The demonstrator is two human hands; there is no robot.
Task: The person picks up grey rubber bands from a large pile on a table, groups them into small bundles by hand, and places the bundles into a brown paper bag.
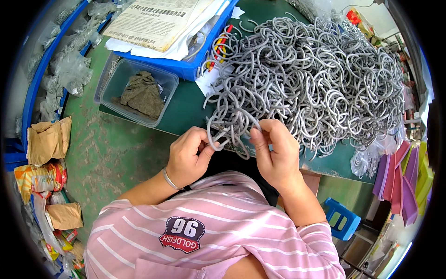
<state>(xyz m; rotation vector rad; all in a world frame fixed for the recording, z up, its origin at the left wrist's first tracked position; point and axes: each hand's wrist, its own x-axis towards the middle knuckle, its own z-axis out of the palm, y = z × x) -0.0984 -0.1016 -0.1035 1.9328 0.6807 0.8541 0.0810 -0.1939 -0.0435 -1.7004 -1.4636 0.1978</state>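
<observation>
My left hand (189,151) is closed, thumb and fingers pinching a grey open ring (209,132) at the near edge of a big heap. Facing it, my right hand (278,151) is also closed, with thumb and forefinger on the end of a grey ring. I cannot tell if both hands grip one ring or two separate ones. The heap of similar grey C-shaped rings (306,79), tangled together, spreads over the green table (179,109) just beyond my hands. Neighbouring rings overlap the held part and touch it.
Left on the table stands a clear plastic tub (169,93) holding a brown cloth (143,95). Behind it is a blue crate (188,69) topped with a newspaper (155,21). Red and yellow pens (220,48) lie beside the heap. A blue stool (342,218) stands below right.
</observation>
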